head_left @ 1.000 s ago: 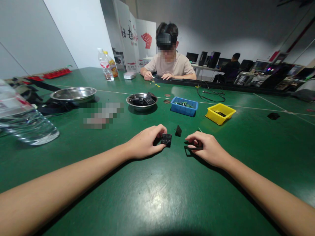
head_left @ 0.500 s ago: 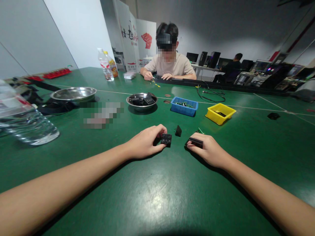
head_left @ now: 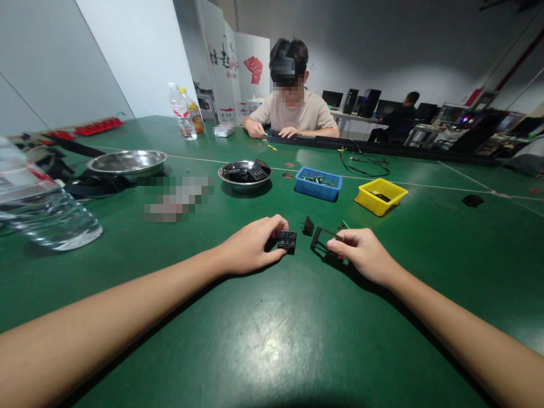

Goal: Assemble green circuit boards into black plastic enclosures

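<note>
My left hand (head_left: 250, 246) rests on the green table, its thumb and fingers closed round a small black block-shaped plastic part (head_left: 288, 241) with a ridged face turned toward me. Between thumb and fingers, my right hand (head_left: 363, 252) pinches a black rectangular plastic frame (head_left: 318, 238), held tilted just above the table with its opening showing. Between the two hands, a little farther off, a small black plastic piece (head_left: 307, 226) stands on the table. Behind my right fingertips lies a small green piece (head_left: 345, 225), partly hidden.
Beyond my hands stand a steel bowl (head_left: 244, 185) of black parts, a blue bin (head_left: 318, 192) with green circuit boards and a yellow bin (head_left: 380, 203). Leftward are a steel dish (head_left: 127, 161) and a large water bottle (head_left: 46, 209). A person (head_left: 293, 113) works across the table (head_left: 255, 334).
My right hand has turned the black frame so that it now sticks out to the left of the fingers. My left hand and its black part have stayed in place.
</note>
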The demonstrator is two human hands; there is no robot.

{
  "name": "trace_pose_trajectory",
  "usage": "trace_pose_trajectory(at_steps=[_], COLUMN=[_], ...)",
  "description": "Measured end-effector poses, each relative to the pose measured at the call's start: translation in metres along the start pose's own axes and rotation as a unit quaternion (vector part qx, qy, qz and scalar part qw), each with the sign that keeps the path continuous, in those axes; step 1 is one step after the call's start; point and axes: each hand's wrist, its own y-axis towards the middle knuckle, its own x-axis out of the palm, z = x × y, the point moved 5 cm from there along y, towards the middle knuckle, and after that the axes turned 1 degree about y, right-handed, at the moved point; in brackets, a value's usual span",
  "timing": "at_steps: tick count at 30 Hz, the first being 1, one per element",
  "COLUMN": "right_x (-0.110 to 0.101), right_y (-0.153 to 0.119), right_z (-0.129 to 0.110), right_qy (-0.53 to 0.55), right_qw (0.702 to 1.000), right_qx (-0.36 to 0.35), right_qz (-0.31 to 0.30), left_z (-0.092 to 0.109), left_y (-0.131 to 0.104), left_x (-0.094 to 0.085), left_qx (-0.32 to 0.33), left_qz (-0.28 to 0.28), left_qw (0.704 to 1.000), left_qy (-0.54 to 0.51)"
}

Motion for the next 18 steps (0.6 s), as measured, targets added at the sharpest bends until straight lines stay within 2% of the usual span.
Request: trace_pose_trajectory(at_steps=[5, 11, 18], right_x=[0.000, 0.005, 0.006], right_y=[0.001, 0.002, 0.002], right_z=[-0.001, 0.008, 0.012], right_qy=[0.052, 0.215, 0.240], right_qw=[0.999, 0.974, 0.967], right_qx=[-0.003, 0.071, 0.082], right_qz=[-0.008, -0.014, -0.024], left_z=[0.000, 0.000, 0.000], left_y=[0.000, 0.000, 0.001], left_x=[0.000, 0.000, 0.000], left_qx=[-0.001, -0.002, -0.001], left_qz=[-0.003, -0.002, -0.001], left_qw=[1.000, 1.000, 1.000], left_qy=[0.004, -0.002, 0.000])
